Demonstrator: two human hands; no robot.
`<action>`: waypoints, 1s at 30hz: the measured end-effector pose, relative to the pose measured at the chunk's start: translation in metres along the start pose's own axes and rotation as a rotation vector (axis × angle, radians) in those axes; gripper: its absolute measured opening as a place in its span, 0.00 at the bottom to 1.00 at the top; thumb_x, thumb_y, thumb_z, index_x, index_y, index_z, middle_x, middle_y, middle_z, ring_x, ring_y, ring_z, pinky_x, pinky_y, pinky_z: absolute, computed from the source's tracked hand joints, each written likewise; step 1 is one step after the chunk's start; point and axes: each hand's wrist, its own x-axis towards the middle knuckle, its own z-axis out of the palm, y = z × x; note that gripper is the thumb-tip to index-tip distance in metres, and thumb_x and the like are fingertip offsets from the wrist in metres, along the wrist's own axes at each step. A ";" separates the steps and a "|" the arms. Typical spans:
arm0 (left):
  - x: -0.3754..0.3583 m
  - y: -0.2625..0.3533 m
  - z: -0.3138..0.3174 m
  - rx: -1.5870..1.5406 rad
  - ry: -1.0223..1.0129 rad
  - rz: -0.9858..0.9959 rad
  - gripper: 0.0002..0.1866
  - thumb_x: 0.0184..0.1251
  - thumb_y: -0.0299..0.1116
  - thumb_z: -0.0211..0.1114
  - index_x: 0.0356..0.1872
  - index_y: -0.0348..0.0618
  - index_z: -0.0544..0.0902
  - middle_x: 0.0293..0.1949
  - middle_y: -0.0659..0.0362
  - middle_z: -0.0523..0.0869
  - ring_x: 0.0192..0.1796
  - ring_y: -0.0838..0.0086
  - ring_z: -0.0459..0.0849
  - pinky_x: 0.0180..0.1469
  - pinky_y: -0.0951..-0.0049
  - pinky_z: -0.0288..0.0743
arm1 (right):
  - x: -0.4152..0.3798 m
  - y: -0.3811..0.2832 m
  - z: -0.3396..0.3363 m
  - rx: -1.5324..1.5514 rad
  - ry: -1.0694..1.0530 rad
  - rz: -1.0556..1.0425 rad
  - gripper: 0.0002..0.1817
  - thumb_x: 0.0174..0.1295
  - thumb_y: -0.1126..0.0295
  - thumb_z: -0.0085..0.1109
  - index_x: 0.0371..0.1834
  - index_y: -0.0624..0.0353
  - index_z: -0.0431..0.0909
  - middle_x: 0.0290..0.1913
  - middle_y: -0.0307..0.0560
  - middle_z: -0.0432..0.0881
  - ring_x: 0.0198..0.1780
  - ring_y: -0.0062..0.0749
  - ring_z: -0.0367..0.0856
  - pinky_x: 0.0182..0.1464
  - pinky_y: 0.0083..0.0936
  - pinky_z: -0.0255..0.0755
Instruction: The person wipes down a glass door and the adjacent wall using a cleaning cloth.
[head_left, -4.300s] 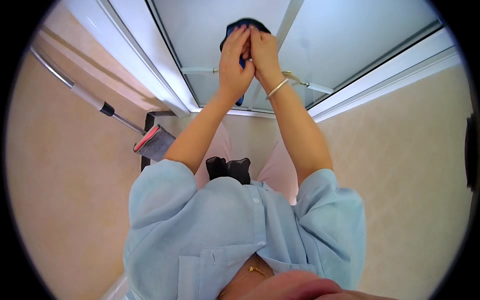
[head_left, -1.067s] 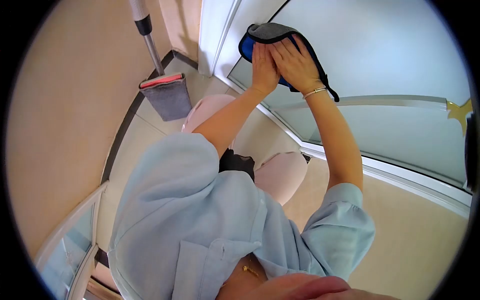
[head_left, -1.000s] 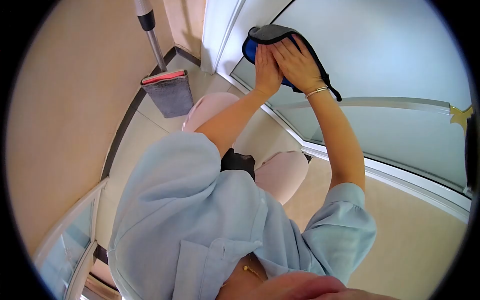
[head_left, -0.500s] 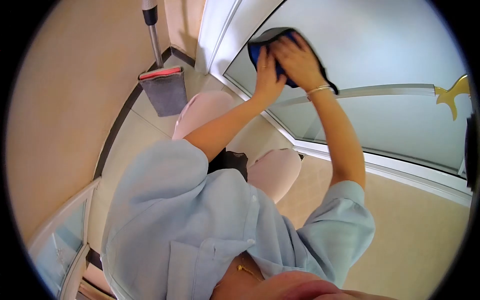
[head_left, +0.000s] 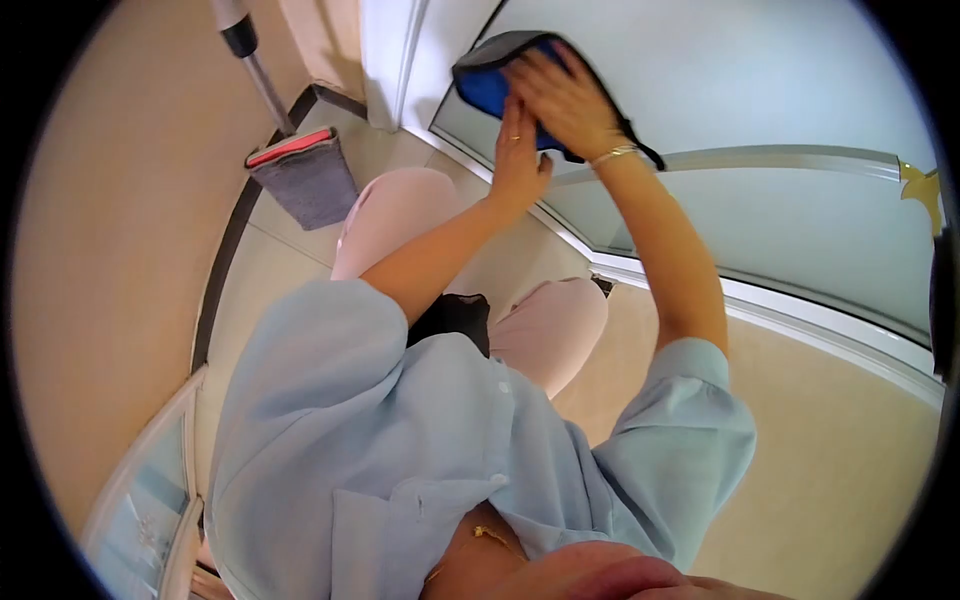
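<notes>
A blue cleaning cloth (head_left: 487, 90) with a grey side and black edging lies against the frosted glass door panel (head_left: 700, 80). My right hand (head_left: 565, 100), with a bracelet at the wrist, holds the cloth to the panel under long, flat fingers. Just below it, my left hand (head_left: 517, 155) touches the cloth's lower part with its fingers stretched upward and its thumb apart. The left fingertips meet the right hand's fingers. Part of the cloth is hidden behind both hands.
A flat mop (head_left: 310, 185) with a grey pad and red strip leans by the left wall (head_left: 130, 200). A metal rail (head_left: 780, 160) crosses the door, with a gold-coloured handle (head_left: 920, 190) at its right end. Lower left is a framed glass panel (head_left: 150, 510).
Both hands and the cloth appear slightly further up and left. The whole view has shifted a little, with the mop also further left. The left thumb has come away from the cloth.
</notes>
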 end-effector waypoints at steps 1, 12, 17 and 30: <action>-0.008 -0.008 0.002 0.002 -0.018 -0.056 0.48 0.51 0.23 0.66 0.76 0.29 0.52 0.77 0.32 0.51 0.75 0.37 0.58 0.74 0.51 0.59 | 0.004 -0.008 0.017 0.047 -0.031 -0.028 0.27 0.62 0.65 0.53 0.67 0.53 0.75 0.70 0.37 0.74 0.75 0.30 0.64 0.81 0.41 0.46; -0.025 -0.023 0.008 -0.114 -0.246 -0.304 0.40 0.55 0.29 0.67 0.69 0.29 0.59 0.70 0.28 0.58 0.61 0.36 0.74 0.56 0.50 0.75 | 0.010 -0.041 0.060 0.004 -0.176 -0.170 0.20 0.62 0.65 0.54 0.56 0.55 0.83 0.71 0.38 0.73 0.77 0.31 0.61 0.83 0.38 0.39; -0.032 0.001 0.004 -0.147 -0.411 -0.230 0.40 0.55 0.29 0.67 0.70 0.29 0.59 0.71 0.25 0.56 0.71 0.36 0.61 0.66 0.51 0.67 | -0.035 -0.037 0.038 -0.007 -0.111 -0.034 0.21 0.64 0.64 0.53 0.60 0.50 0.81 0.68 0.35 0.75 0.75 0.28 0.63 0.82 0.36 0.43; 0.063 0.211 0.036 -0.373 -0.361 0.521 0.19 0.62 0.32 0.65 0.54 0.39 0.77 0.45 0.44 0.83 0.48 0.44 0.81 0.49 0.50 0.76 | -0.230 0.055 -0.097 -0.289 0.157 0.792 0.17 0.56 0.57 0.62 0.48 0.44 0.84 0.55 0.41 0.82 0.62 0.43 0.76 0.67 0.63 0.54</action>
